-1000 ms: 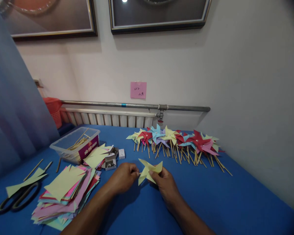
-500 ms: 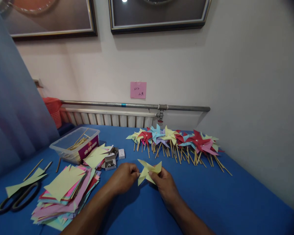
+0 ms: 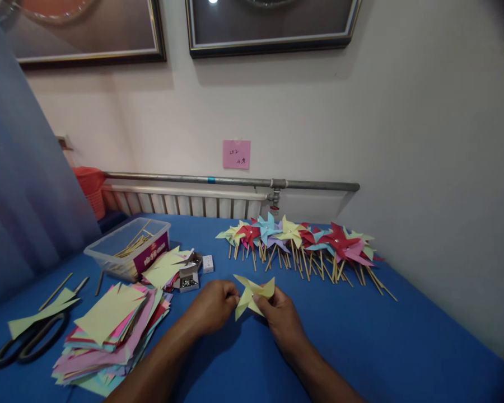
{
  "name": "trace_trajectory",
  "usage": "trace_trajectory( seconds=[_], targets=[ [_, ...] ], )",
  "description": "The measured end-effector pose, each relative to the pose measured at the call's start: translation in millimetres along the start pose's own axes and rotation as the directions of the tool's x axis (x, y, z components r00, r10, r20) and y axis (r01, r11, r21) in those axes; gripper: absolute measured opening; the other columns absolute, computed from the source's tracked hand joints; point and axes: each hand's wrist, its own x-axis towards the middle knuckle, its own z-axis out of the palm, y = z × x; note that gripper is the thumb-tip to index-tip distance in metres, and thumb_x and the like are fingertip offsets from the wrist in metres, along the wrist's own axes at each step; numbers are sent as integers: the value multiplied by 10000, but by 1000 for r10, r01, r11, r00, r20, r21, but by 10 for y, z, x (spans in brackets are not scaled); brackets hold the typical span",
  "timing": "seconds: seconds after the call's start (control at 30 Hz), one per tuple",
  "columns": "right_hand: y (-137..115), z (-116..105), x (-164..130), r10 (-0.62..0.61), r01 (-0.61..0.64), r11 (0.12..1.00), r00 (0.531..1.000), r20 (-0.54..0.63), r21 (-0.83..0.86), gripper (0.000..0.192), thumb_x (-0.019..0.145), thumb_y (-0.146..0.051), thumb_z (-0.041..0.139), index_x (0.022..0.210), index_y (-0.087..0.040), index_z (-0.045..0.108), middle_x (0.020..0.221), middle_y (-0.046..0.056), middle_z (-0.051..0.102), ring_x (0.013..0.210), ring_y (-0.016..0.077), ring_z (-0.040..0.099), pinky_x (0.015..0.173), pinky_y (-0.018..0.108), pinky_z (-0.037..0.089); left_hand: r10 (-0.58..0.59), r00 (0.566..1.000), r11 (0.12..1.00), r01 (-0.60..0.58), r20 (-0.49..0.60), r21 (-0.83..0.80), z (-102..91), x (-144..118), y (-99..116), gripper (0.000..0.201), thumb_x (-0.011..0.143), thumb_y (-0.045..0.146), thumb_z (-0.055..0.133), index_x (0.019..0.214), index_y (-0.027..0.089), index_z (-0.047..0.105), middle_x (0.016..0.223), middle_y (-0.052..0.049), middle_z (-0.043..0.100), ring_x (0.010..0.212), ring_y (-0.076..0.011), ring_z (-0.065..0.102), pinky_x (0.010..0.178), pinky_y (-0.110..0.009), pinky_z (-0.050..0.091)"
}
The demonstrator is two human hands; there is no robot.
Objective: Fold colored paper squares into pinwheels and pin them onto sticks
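Yellow-green paper folded into a pinwheel [image 3: 252, 295] sits between both hands just above the blue table [image 3: 382, 336], near its middle. The right hand [image 3: 282, 318] is closed on the pinwheel's lower right edge, fingers curled and thumb pressing the paper. The left hand [image 3: 213, 305] is curled into a loose fist, its fingertips pinched at the pinwheel's left side; what they pinch there is too small to tell. To the left lies a stack of cut paper [image 3: 109, 330] in yellow, pink, red and blue, with a smaller yellow pile [image 3: 164, 268] behind it. Scissors [image 3: 27, 341] rest at the far left under a strip of yellow paper. A clear tub [image 3: 128, 246] holding sticks stands behind the stack, and loose sticks [image 3: 56, 291] lie on the cloth beside it. Small open boxes of pins [image 3: 190, 277] sit between the piles and the hands. Further back, a row of finished pinwheels [image 3: 302, 240] on sticks lies along the table by the wall. A pink note [image 3: 236, 154] is stuck to the wall above a pipe [image 3: 235, 182].
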Motion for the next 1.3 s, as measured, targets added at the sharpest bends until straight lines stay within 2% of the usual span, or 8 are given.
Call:
trace_trajectory(
  seconds=[0.17,0.43,0.83,1.07,1.3],
  targets=[
    [24,-6,13,-8,8,1000,1000,-5,-9,283,691,-407,767,864,-193,700,733,0,706,680,199,621,657,295,487,7,999,1000,-6,-35,4,50,-4,-5,170,846,136,528,723,190,633,652,29,602,632,-122,517,585,-229,313],
    [80,-21,45,16,-16,999,1000,-11,49,312,687,-423,787,889,-206,688,740,0,705,679,206,642,650,305,522,34,994,993,-22,-101,118,112,-24,12,188,857,143,526,742,203,661,680,20,667,667,-141,588,609,-246,310],
    [80,-47,53,1,-2,1000,999,-42,-30,315,684,-437,770,874,-198,691,728,-6,691,683,200,612,662,297,489,30,993,991,-15,-111,134,115,-21,28,185,859,143,533,747,201,668,684,15,672,663,-140,591,607,-244,308],
    [10,-26,27,6,-7,1000,998,-59,-16,307,655,-430,772,838,-196,693,698,-7,681,664,199,593,658,300,474,23,992,990,-6,-123,139,139,-15,28,173,863,154,545,753,188,674,682,6,674,665,-145,590,607,-255,301],
    [42,-34,39,4,-5,1000,997,-75,-20,282,655,-415,777,821,-205,686,664,-28,648,631,181,556,637,296,451,22,993,991,-7,-115,136,137,-46,77,182,867,152,544,756,181,686,716,-17,704,690,-160,620,622,-264,310]
  ],
)
